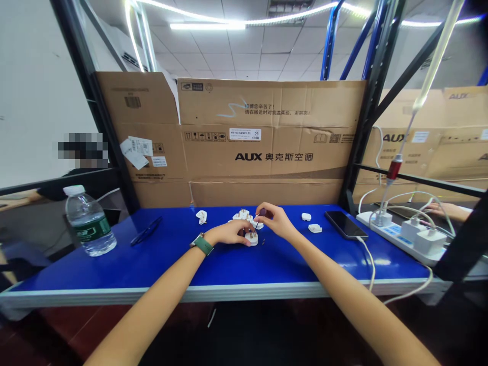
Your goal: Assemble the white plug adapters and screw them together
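Observation:
My left hand [229, 232] is closed on a white plug adapter [251, 241] that rests on the blue tabletop with its metal pins upward. A small screwdriver [262, 212] with a dark handle is pinched in the fingers of my right hand [281, 220]. Its thin shaft slants down toward the adapter; whether the tip touches is too small to tell. Just behind my hands lie several more white plug adapters [242, 215], partly hidden by my fingers. Tiny brass-coloured pieces [263, 242], like screws, lie right of the held adapter.
Another white adapter [202, 217] lies to the left, and two white pieces [314, 228] lie to the right. A phone [346, 224] with a cable, a power strip [407, 239], a water bottle [90, 222] and a dark pen-like object [146, 231] flank the blue table [236, 269]. Cardboard stands behind.

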Demonstrator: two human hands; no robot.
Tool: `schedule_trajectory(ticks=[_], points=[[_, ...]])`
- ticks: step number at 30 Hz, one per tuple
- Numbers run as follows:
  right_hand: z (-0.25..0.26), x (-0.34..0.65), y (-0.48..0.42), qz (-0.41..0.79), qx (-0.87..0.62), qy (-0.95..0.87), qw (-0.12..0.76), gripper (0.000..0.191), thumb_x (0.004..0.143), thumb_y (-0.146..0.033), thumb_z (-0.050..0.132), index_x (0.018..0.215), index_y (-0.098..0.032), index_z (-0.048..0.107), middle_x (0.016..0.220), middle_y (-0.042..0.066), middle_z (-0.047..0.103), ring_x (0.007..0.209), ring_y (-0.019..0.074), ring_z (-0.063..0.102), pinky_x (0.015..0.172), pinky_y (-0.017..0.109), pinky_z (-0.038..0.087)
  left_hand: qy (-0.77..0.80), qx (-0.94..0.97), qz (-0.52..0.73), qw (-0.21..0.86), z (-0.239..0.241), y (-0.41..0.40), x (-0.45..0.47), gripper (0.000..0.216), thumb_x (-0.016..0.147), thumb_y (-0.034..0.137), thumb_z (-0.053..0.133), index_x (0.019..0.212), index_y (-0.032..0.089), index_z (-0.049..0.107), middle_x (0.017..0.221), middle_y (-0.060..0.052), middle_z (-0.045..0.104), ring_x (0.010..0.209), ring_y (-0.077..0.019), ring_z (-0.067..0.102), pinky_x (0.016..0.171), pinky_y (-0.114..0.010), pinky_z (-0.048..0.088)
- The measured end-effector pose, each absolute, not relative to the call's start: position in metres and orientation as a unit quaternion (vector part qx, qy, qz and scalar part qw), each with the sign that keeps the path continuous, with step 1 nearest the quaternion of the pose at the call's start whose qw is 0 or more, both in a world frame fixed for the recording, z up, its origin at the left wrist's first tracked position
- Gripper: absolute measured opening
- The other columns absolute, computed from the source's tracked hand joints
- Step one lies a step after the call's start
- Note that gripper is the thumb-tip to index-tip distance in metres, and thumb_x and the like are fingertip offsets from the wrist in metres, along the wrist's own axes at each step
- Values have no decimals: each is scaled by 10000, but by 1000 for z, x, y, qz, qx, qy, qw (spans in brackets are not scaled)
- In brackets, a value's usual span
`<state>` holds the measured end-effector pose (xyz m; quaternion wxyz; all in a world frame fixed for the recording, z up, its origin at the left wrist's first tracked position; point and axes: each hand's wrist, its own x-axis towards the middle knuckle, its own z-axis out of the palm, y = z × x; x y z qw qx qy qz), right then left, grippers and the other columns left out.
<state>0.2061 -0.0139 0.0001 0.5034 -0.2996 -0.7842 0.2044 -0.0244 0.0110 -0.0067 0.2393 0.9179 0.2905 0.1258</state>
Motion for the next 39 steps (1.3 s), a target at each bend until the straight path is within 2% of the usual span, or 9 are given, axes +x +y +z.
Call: schedule_trajectory(ticks=[4,9,17,22,25,28,32,36,39], points=[[-1,206,-13,210,-310,-776,508,313,792,-488,757,807,-199,638,636,-26,558,575,130,467,548,251,370,300,916,128,234,-8,12,-25,566,723,516,809,1168,195,672,1012,-57,648,844,-180,586,736,-266,447],[0,206,-16,208,-308,-783,499,272,838,-463,714,853,-202,640,662,-20,578,579,133,482,555,255,386,295,918,129,230,-6,11,-25,546,734,520,801,1151,191,675,1029,-64,649,848,-178,582,735,-261,444],[1,206,-19,250,-272,-777,511,260,984,-414,489,1058,-203,622,878,35,680,750,164,619,719,296,498,324,914,116,214,-1,5,-24,536,734,508,796,1139,181,668,1017,-61,660,810,-175,590,710,-264,451],[2,211,-13,221,-289,-705,608,286,989,-447,477,1152,-216,517,762,5,614,648,156,574,636,280,473,319,923,85,197,8,-3,-27,447,752,451,763,1088,179,648,910,-30,649,750,-156,577,653,-240,431],[4,217,-9,189,-328,-690,617,290,1015,-466,402,1136,-223,506,668,-29,522,550,141,491,564,263,415,329,923,70,189,11,-5,-31,395,735,419,749,1016,170,626,869,-19,638,731,-150,565,637,-233,420],[3,222,-6,144,-364,-736,553,281,1026,-413,376,1084,-214,565,680,-15,543,601,147,507,608,260,409,360,917,64,158,11,-3,-36,350,722,401,726,967,176,615,864,-16,640,740,-157,569,638,-235,405],[-3,224,-5,106,-376,-833,392,211,979,-328,493,974,-188,651,823,26,668,749,160,584,719,264,417,400,907,55,116,9,6,-47,326,701,384,702,945,184,621,887,-20,659,750,-167,585,632,-241,391],[-5,224,-10,132,-373,-892,217,213,877,-394,679,924,-190,717,837,31,719,758,169,617,693,250,407,446,888,54,99,8,13,-59,343,672,389,720,939,187,645,896,-23,683,746,-174,600,626,-244,394],[-2,226,-12,155,-365,-905,157,184,842,-362,728,902,-191,755,840,32,737,771,172,635,698,245,416,442,886,60,123,12,14,-66,363,662,396,755,951,187,689,886,-20,703,753,-174,619,636,-237,409]])
